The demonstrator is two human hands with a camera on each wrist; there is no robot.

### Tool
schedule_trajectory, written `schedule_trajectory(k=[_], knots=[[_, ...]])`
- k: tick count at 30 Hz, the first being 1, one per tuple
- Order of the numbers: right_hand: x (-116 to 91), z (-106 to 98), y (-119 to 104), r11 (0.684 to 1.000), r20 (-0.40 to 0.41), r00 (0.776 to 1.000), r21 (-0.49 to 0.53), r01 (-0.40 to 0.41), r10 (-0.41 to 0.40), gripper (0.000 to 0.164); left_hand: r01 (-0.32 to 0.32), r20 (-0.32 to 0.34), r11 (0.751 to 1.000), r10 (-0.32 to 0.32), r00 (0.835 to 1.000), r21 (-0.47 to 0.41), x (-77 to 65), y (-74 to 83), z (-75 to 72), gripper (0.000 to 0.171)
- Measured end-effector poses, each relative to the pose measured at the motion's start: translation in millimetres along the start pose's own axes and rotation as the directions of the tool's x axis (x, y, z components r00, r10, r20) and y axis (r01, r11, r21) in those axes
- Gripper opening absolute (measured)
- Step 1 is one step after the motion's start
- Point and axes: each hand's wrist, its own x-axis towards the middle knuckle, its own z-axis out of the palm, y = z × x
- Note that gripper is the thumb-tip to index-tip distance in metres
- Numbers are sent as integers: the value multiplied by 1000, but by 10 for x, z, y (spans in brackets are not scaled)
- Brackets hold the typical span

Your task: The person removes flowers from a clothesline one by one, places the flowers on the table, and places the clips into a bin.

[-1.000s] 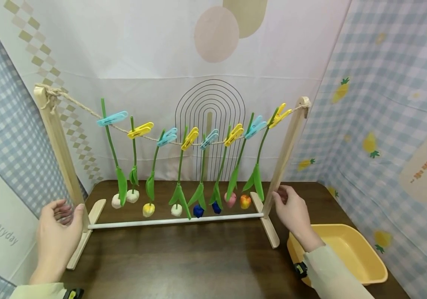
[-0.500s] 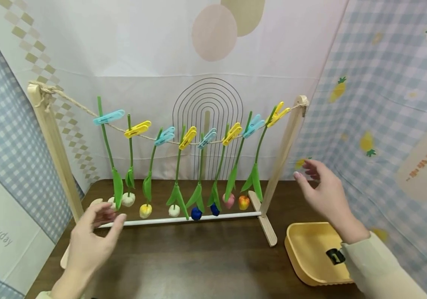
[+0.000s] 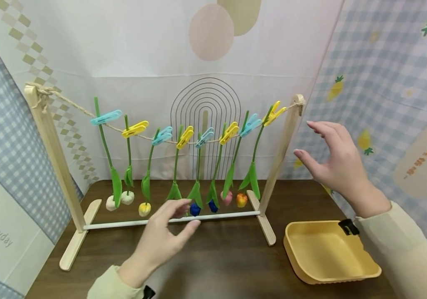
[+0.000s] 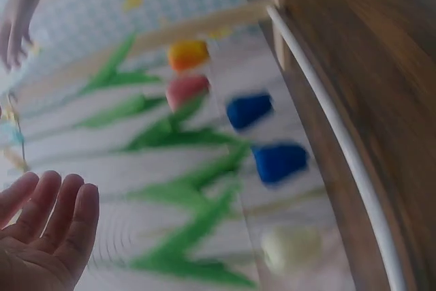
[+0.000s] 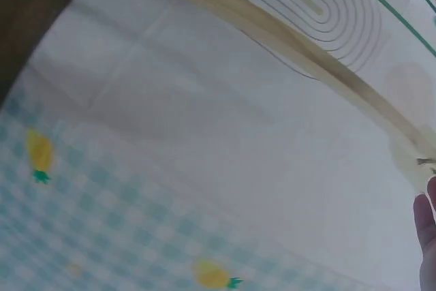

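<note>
Several artificial tulips hang upside down from a sagging rope point(image 3: 76, 106) on a wooden stand. Light blue clothespins point(image 3: 106, 117) and yellow clothespins point(image 3: 273, 114) pin their green stems. The heads include a yellow tulip point(image 3: 144, 209), a blue tulip point(image 3: 195, 209) and an orange tulip point(image 3: 241, 200). My left hand point(image 3: 163, 238), fingers loosely bent, is in front of the white crossbar point(image 3: 116, 224) and holds nothing; a white tulip point(image 4: 291, 247) hidden behind it shows in the left wrist view. Empty and raised, my right hand point(image 3: 342, 166) is right of the right post point(image 3: 281, 153), thumb and fingers apart.
A yellow plastic basin point(image 3: 323, 249) sits on the brown table point(image 3: 236, 270) at the right, below my right forearm. The stand's feet point(image 3: 73, 249) spread over the table on both sides. Patterned cloths point(image 3: 135, 41) surround the back and sides.
My left hand has moved right, from beside the left post to the middle front. My right hand has left the right post, rising and moving right. The flowers still hang in the same order.
</note>
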Motion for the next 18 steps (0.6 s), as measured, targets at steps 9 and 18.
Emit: schedule_trajectory(k=[9,18], knots=[[430,-25,-36,988,27,988,-27,151,-150,64,-39,62,981,52,997,-191,354,276,446,48],[630,-38,13,976,203,965,-104,189,-165,60,32,113,968,-4,994,-250,729,558,803,65]])
